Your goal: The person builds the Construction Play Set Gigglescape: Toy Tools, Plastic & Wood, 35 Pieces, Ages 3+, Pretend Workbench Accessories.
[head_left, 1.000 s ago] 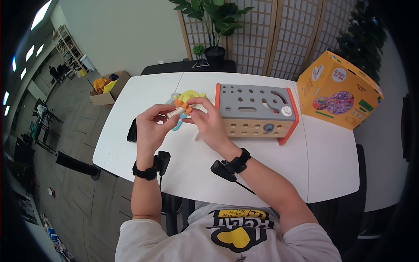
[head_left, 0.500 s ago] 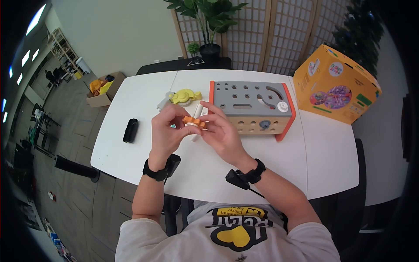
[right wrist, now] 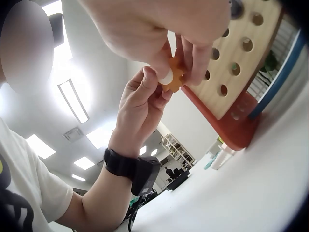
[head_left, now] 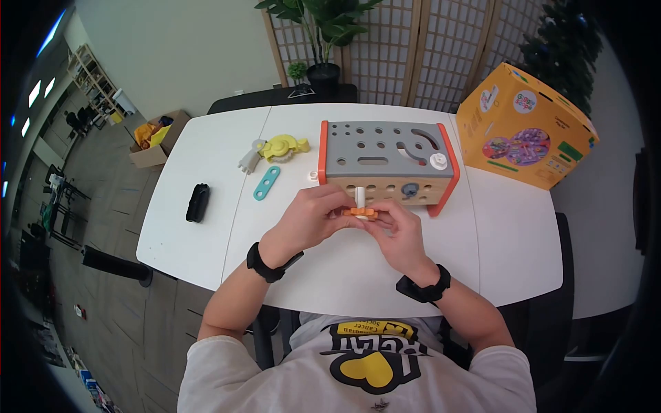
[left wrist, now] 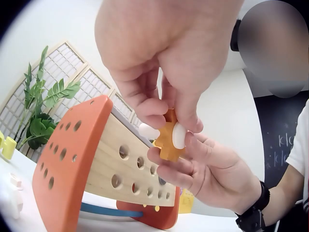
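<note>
My left hand [head_left: 310, 219] and right hand [head_left: 401, 237] together pinch an orange toy gear [head_left: 365, 213] just in front of the toy workbench [head_left: 392, 162]. A white bolt [head_left: 360, 195] passes through the gear, its shaft directed at the bench's wooden front. In the left wrist view the round white bolt head [left wrist: 179, 136] faces away from the bench. The fingertips of both hands sit at the gear's edges and the bolt head. The bench has a grey top, orange end panels and rows of round holes.
A yellow and grey toy saw [head_left: 281, 147] and a teal strip with holes [head_left: 267, 183] lie left of the bench. Farther left is a black case [head_left: 197, 202]. A yellow cardboard box [head_left: 527, 127] stands at the back right of the white table [head_left: 186, 237].
Both hands have moved right with the gear and bolt, from beside the saw to the bench's front. The bolt's shaft now points at the bench. The saw and teal strip have come into full view.
</note>
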A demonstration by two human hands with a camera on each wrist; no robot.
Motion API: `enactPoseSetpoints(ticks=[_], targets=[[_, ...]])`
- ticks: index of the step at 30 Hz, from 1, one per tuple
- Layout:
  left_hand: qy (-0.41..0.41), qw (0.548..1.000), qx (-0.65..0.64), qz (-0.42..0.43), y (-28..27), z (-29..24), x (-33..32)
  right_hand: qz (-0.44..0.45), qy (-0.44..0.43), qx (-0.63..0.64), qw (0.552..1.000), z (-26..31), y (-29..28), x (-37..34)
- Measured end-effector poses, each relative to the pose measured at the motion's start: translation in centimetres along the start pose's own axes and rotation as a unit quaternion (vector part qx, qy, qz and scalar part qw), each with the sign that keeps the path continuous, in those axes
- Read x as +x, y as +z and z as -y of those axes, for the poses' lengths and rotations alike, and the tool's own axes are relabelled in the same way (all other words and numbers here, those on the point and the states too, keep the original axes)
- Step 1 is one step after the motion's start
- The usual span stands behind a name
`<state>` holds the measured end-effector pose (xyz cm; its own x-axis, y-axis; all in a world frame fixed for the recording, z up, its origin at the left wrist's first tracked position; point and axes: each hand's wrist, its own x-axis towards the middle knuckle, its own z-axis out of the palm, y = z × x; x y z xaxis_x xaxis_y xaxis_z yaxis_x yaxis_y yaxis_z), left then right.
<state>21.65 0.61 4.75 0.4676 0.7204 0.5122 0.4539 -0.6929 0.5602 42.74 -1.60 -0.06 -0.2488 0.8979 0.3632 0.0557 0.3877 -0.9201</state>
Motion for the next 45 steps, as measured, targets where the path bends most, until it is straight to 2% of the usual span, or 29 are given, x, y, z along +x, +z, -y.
enactPoseSetpoints(ticks=[2, 8, 14, 21, 30, 35, 45], targets=[[0.024, 0.999, 0.02, 0.016, 0.5, 0.4, 0.3, -0.004, 0.007, -0.007, 1.0, -0.2, -0.4, -0.3], [0.115, 0.976, 0.182, -0.024, 0.3, -0.6, 2.7, -0.012, 0.066, 0.004, 0.998, -1.2, -1.2, -0.3], [0.086, 0.978, 0.188, 0.03, 0.2, -0.1, 3.4, -0.02, 0.081, 0.031, 0.996, -1.5, -1.1, -0.1], [0.072, 0.981, 0.177, 0.039, 0.5, -0.3, 3.9, -0.035, 0.06, 0.068, 0.995, -2.2, -0.9, 0.7], [0.057, 0.981, 0.17, 0.074, 0.3, 0.0, 5.0, -0.051, 0.105, 0.092, 0.989, -2.4, -0.7, 1.6], [0.091, 0.978, 0.172, 0.072, 0.9, 0.0, 4.9, -0.03, 0.096, 0.071, 0.992, -3.0, -1.3, 1.5], [0.031, 0.973, 0.206, 0.103, 2.0, -0.2, 5.5, 0.003, 0.096, 0.092, 0.991, -2.9, -2.1, 1.5]])
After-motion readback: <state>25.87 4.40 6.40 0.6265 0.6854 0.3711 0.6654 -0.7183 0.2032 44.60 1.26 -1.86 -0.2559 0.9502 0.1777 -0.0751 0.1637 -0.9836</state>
